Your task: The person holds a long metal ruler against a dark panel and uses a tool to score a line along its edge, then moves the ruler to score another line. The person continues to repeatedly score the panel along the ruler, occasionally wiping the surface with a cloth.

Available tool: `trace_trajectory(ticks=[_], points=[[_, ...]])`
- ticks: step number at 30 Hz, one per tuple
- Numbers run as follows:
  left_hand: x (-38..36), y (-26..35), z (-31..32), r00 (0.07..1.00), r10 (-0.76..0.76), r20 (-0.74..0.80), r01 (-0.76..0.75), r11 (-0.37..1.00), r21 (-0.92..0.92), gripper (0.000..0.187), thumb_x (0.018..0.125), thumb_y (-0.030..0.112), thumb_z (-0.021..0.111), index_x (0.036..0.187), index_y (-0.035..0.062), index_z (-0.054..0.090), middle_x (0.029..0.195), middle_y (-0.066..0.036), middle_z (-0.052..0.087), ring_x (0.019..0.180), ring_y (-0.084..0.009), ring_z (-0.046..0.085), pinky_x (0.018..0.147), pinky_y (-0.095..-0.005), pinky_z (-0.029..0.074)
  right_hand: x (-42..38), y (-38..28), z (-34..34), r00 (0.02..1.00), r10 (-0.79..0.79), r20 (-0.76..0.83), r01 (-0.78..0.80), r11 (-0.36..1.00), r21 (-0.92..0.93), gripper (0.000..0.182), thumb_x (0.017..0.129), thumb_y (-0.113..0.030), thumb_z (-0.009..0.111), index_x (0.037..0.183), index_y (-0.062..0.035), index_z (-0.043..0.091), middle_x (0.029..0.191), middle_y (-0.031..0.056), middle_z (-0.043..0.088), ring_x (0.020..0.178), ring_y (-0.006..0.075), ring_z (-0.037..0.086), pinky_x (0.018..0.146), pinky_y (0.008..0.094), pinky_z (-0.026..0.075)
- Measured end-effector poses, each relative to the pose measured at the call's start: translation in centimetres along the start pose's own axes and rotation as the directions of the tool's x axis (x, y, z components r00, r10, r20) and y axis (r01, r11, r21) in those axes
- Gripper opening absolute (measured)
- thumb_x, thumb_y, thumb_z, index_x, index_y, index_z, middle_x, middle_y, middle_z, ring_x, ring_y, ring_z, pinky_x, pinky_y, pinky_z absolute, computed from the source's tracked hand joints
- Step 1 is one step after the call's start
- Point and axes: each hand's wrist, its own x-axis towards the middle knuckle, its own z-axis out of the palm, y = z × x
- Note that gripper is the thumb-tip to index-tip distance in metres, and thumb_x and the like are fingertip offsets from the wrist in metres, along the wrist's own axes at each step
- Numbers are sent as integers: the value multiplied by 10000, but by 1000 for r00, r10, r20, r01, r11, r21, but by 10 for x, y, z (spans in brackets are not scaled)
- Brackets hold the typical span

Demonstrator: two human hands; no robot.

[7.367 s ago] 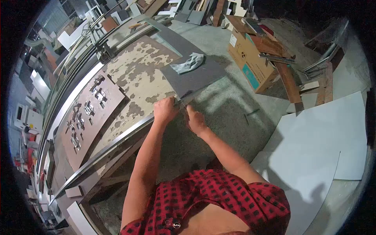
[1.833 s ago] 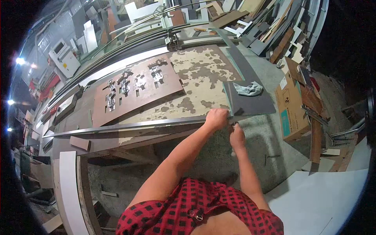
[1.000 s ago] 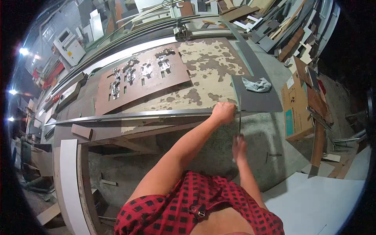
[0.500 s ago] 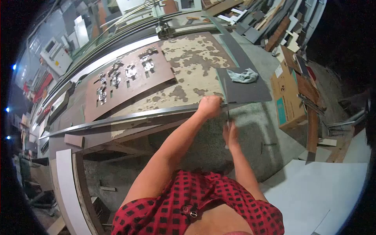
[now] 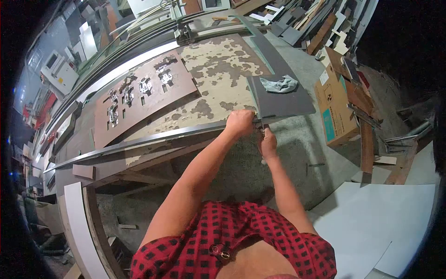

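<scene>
A long silvery metal strip point(image 5: 158, 136) runs along the near edge of the worktable, and my left hand point(image 5: 240, 122) is closed around its right end. Just below and to the right, my right hand point(image 5: 268, 145) grips a slim, long tool, perhaps a file or saw. The tool's thin blade point(image 5: 261, 117) points up beside the strip's end, and a pale tip sticks out under the fist. Its exact kind is too small to make out. Right of the strip's end lies a dark grey panel point(image 5: 285, 103) with a crumpled grey-blue cloth point(image 5: 278, 84) on it.
A brown board point(image 5: 144, 104) with several metal hinges lies on the blotchy worktable point(image 5: 223, 69). On the right, a cardboard box point(image 5: 332, 111) stands among offcuts. White sheets point(image 5: 376, 223) lie at the lower right, and a small brown block point(image 5: 83, 171) sits at the table's left corner.
My right hand has moved up with the tool, closer to the strip's end. My left hand keeps its hold on the strip. The whole view has shifted slightly.
</scene>
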Motion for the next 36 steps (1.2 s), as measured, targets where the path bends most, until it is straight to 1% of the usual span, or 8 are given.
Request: trace_trajectory(ticks=[7,16,19,26,29,32,34,36], points=[[-1,-3,3,1000,12,-22,-12,1000,13,168,621,119,543,757,39,599,761,-172,610,751,-319,609,665,-412,483,-72,30,3,999,-33,38,41,967,-251,400,882,-205,402,1192,46,421,1156,231,494,1035,418,481,905,410,366],[-4,1,-6,999,23,-38,-25,998,-52,291,617,302,654,739,42,606,732,-173,604,733,-331,600,647,-420,474,2,-10,1,967,-252,-24,228,909,-350,181,809,-123,474,934,2,516,798,205,590,776,363,582,636,449,421],[-5,2,-3,998,43,-56,-44,999,-26,258,624,272,635,746,46,607,737,-168,606,731,-330,599,649,-422,474,-8,19,4,1000,9,27,-7,997,-76,257,811,-111,473,1043,-5,497,933,219,575,879,368,557,712,437,427],[1,-7,6,1000,28,-10,-28,999,-17,216,635,213,597,780,53,609,750,-167,607,759,-333,598,659,-423,477,-104,77,0,998,-63,-8,56,937,-344,389,869,-266,449,1114,37,458,1002,258,541,952,408,518,777,451,420],[1,-3,5,1000,19,-16,-19,1000,-11,228,639,224,595,785,50,606,747,-166,606,759,-332,599,661,-422,477,-49,30,-8,992,-87,95,112,943,-313,300,887,-261,412,964,16,497,810,156,561,737,255,537,672,369,417],[-5,2,-3,996,53,-69,-55,998,-33,172,629,151,567,755,38,595,743,-168,604,742,-328,604,664,-411,483,-5,18,-1,999,-37,6,38,996,-85,149,840,-125,449,816,13,500,756,243,551,743,418,539,601,435,401],[-5,2,-6,998,38,-53,-39,999,-15,162,629,147,562,744,38,595,739,-171,603,740,-327,604,659,-412,481,1,26,6,990,-139,-29,133,979,-153,181,879,-172,417,844,-4,474,679,79,463,665,186,473,620,353,385],[-5,2,-7,996,44,-73,-46,999,-18,156,631,146,562,737,37,595,739,-172,604,739,-328,604,657,-414,481,-13,-6,-2,993,-121,-8,117,977,-178,166,862,-146,428,828,8,480,718,157,507,702,291,508,614,379,397]])
